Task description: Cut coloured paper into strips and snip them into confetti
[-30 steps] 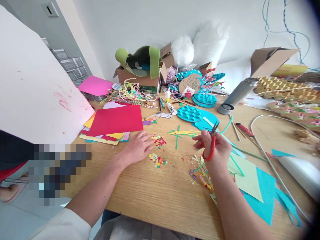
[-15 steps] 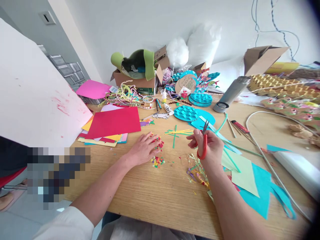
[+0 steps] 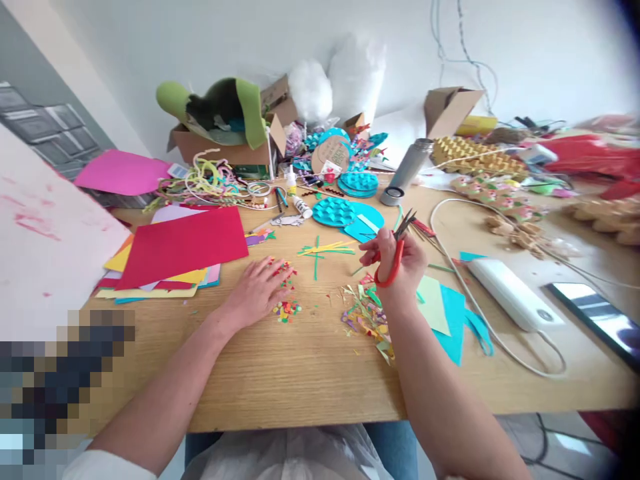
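**Holding scissors (image 3: 393,267) up on the right, going palm-down by the paper bits on the left**

Has the red handles clenched in the right hand (image 3: 406,267), blades tilted up and away, a little apart, above the worktop (image 3: 300,380). Has the left hand (image 3: 255,291) released and spread, grasping nothing visible, with fingers over the red bits (image 3: 287,272) and right beside the round bits (image 3: 287,311). Can't tell if actually pressing on them.

Gets decent room to move between the forearms, over wood grain down to the near edge. Gets a smaller gap between the round bits and the scraps (image 3: 365,315), but meets yellow and green strips (image 3: 325,250) crossed just beyond, between the hands.

Gets tighter on the right: runs into the scraps next to the wrist, then a pale green sheet (image 3: 435,305) and blue sheet (image 3: 453,320) beside the forearm. Farther right, hits a looping white cable (image 3: 543,375), a white device (image 3: 515,293) and a phone (image 3: 597,321) close to the side.

To the left, bumps into stacked paper under a red sheet (image 3: 187,247), plus a big white board (image 3: 45,247). Beyond the hands, meets a bumpy blue disc (image 3: 334,211), glue bottle (image 3: 302,207) and tilted flask (image 3: 410,168).
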Action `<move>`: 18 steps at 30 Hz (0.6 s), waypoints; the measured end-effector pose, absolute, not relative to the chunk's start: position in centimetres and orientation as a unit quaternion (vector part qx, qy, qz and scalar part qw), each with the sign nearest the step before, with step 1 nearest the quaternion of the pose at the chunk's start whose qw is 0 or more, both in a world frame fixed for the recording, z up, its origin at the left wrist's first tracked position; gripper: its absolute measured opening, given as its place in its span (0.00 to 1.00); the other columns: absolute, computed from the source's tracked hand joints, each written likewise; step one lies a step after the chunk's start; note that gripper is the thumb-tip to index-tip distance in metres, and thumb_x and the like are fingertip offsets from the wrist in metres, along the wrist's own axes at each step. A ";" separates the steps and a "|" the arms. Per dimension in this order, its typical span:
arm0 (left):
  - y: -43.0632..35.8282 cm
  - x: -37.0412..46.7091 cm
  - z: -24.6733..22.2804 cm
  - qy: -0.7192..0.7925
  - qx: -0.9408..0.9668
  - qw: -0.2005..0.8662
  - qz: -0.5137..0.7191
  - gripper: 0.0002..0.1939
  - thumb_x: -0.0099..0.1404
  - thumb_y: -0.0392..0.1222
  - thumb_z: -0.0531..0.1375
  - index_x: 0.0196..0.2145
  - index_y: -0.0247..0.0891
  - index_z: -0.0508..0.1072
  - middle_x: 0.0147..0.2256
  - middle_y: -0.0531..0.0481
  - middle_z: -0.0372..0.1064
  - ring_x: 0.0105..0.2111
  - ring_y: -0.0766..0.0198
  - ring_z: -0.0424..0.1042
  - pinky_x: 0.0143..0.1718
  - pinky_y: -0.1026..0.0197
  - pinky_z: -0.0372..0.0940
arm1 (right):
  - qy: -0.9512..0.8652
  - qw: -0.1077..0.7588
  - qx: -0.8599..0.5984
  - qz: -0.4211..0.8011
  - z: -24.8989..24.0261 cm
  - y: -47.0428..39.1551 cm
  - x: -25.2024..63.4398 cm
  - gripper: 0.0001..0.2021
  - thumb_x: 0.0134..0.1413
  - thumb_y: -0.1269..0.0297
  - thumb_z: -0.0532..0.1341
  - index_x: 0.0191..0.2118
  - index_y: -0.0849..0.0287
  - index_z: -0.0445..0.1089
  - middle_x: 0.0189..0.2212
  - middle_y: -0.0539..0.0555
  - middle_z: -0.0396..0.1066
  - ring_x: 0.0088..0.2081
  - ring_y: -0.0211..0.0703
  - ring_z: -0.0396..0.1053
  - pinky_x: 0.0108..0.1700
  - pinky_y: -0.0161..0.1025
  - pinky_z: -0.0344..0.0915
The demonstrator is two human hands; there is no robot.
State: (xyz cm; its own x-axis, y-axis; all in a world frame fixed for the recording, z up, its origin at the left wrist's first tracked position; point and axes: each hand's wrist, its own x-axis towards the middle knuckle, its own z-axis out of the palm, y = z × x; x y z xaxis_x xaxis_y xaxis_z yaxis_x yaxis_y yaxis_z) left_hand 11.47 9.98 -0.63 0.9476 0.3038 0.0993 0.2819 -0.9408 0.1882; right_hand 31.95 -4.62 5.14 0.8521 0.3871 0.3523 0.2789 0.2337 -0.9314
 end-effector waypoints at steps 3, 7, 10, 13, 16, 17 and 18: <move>10.2 11.4 -1.0 0.149 0.981 0.084 0.089 0.28 0.68 0.54 0.44 0.62 0.44 0.54 0.62 0.46 0.51 0.63 0.54 0.46 0.61 0.46 0.45 | -0.229 0.777 -0.585 -0.043 6.1 -5.4 33.1 0.15 0.54 0.52 0.58 0.25 0.59 0.63 0.19 0.49 0.69 0.15 0.35 0.64 0.18 0.33 0.59; 10.8 11.1 -1.6 0.156 0.976 0.074 0.134 0.26 0.68 0.52 0.44 0.61 0.42 0.56 0.62 0.45 0.52 0.62 0.54 0.48 0.60 0.46 0.48 | -0.180 0.801 -0.567 -0.076 7.6 -6.9 34.3 0.16 0.56 0.53 0.54 0.23 0.57 0.62 0.19 0.50 0.68 0.16 0.36 0.63 0.18 0.36 0.58; 11.5 10.9 -1.9 0.184 0.963 0.076 0.180 0.25 0.68 0.50 0.44 0.59 0.37 0.60 0.60 0.42 0.56 0.61 0.55 0.52 0.59 0.48 0.51 | -0.178 0.809 -0.553 -0.090 8.9 -8.4 34.3 0.18 0.56 0.53 0.53 0.21 0.57 0.63 0.18 0.51 0.67 0.16 0.38 0.63 0.18 0.37 0.57; 12.2 10.6 -2.0 0.219 0.941 0.090 0.241 0.25 0.68 0.49 0.45 0.56 0.33 0.64 0.56 0.40 0.62 0.57 0.56 0.59 0.58 0.51 0.55 | -0.202 0.796 -0.563 -0.091 9.7 -10.5 33.9 0.19 0.55 0.53 0.55 0.19 0.57 0.64 0.18 0.52 0.67 0.15 0.37 0.61 0.17 0.37 0.57; 12.8 10.2 -1.9 0.259 0.917 0.102 0.287 0.24 0.67 0.50 0.46 0.52 0.31 0.67 0.51 0.38 0.67 0.53 0.54 0.65 0.54 0.51 0.59 | -0.225 0.769 -0.595 -0.058 9.5 -13.2 33.4 0.18 0.55 0.54 0.57 0.20 0.59 0.67 0.19 0.54 0.69 0.16 0.38 0.63 0.19 0.37 0.58; 12.9 10.1 -1.8 0.273 0.909 0.105 0.296 0.24 0.67 0.50 0.47 0.51 0.31 0.68 0.50 0.38 0.68 0.51 0.54 0.66 0.54 0.51 0.60 | -0.227 0.761 -0.604 -0.065 9.1 -14.1 33.3 0.17 0.55 0.55 0.57 0.20 0.60 0.67 0.19 0.54 0.69 0.16 0.37 0.63 0.19 0.37 0.59; 13.1 10.0 -1.8 0.287 0.902 0.108 0.304 0.24 0.67 0.50 0.47 0.50 0.31 0.69 0.49 0.38 0.69 0.50 0.54 0.67 0.53 0.51 0.61 | -0.237 0.743 -0.624 -0.045 8.6 -15.1 33.1 0.16 0.54 0.56 0.58 0.22 0.61 0.67 0.20 0.53 0.70 0.17 0.37 0.64 0.20 0.36 0.60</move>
